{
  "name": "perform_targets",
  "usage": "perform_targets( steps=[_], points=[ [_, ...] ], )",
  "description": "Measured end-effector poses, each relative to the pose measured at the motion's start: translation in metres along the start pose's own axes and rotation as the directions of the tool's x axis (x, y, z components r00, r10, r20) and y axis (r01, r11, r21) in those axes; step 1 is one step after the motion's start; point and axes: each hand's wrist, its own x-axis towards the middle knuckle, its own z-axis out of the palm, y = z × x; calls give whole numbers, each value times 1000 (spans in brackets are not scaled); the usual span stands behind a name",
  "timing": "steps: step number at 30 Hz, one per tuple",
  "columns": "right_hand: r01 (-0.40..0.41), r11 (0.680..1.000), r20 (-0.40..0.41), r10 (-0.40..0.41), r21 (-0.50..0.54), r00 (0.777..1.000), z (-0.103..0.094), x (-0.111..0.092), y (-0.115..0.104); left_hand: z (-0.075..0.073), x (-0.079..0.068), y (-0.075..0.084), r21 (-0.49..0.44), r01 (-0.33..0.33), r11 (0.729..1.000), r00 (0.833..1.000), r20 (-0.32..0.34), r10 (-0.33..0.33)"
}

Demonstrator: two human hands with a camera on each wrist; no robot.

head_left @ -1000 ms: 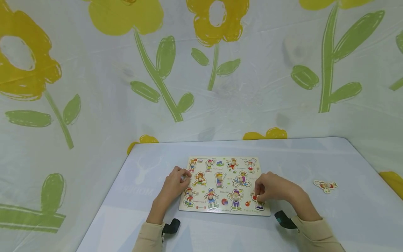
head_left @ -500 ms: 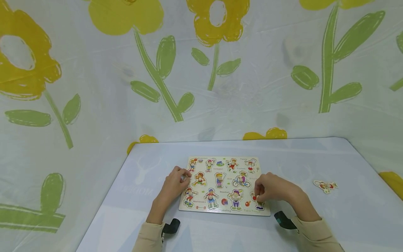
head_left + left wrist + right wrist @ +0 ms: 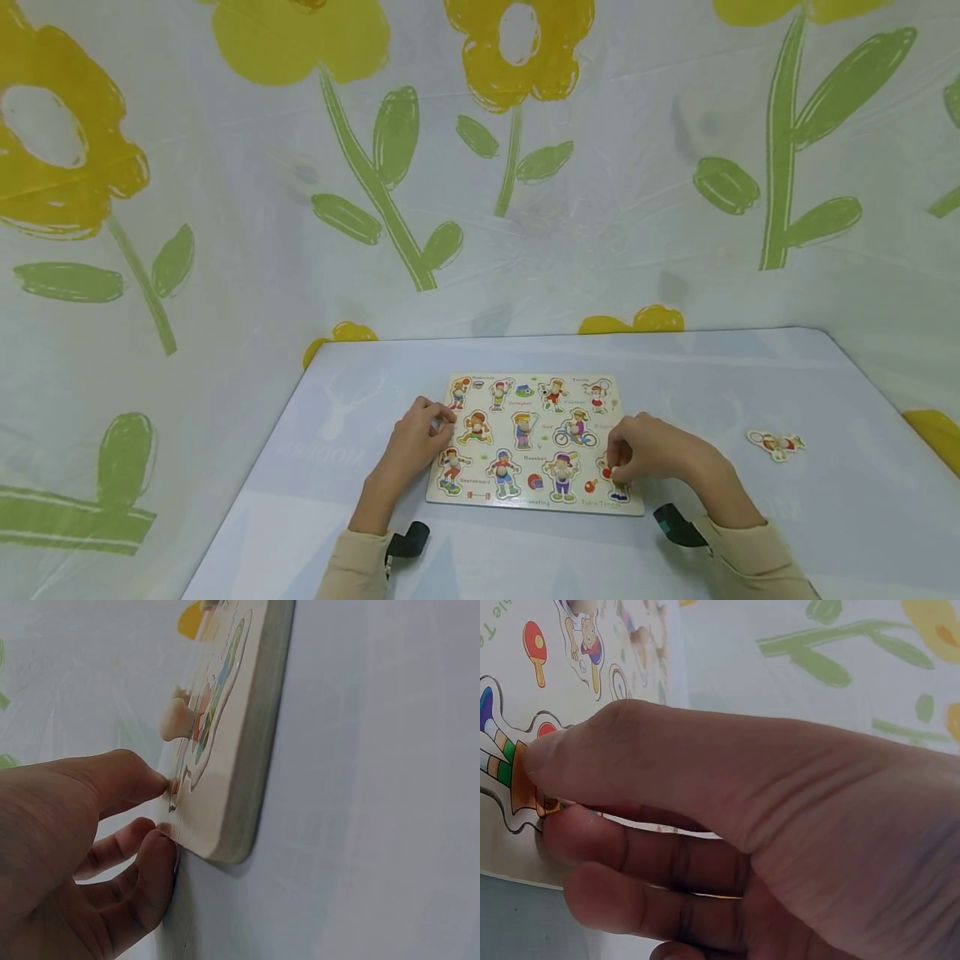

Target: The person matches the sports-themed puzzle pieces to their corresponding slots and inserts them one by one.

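A wooden knob puzzle board (image 3: 501,429) lies flat on the table, bearing several sports-figure pieces. My right hand (image 3: 652,447) is over its near right corner. Thumb and forefinger pinch a table-tennis player puzzle piece (image 3: 504,766) there, hiding its knob and part of the figure. The piece sits at its outline, close to the board. At the left edge my left hand (image 3: 412,437) holds the board, thumb tip on its top face and curled fingers against its side. A wooden knob (image 3: 177,720) stands up near that thumb in the left wrist view.
One or more loose figure pieces (image 3: 776,444) lie on the table (image 3: 750,375) to the right of the board. Flower-printed sheets (image 3: 600,208) rise behind and beside the table. A black wrist camera (image 3: 408,539) sits at the left cuff, another black camera (image 3: 678,525) at the right.
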Motion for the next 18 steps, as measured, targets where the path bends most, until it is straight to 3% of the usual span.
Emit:
perform_targets(
  steps=[11,18],
  points=[
    [13,1000,-5,-13,-2,1000,-3,-3,5,0,0,0,-4,9,1000,1000,7,-9],
    [-19,1000,-20,19,-7,1000,-16,-13,18,0,0,0,-5,7,1000,1000,5,-7]
  ],
)
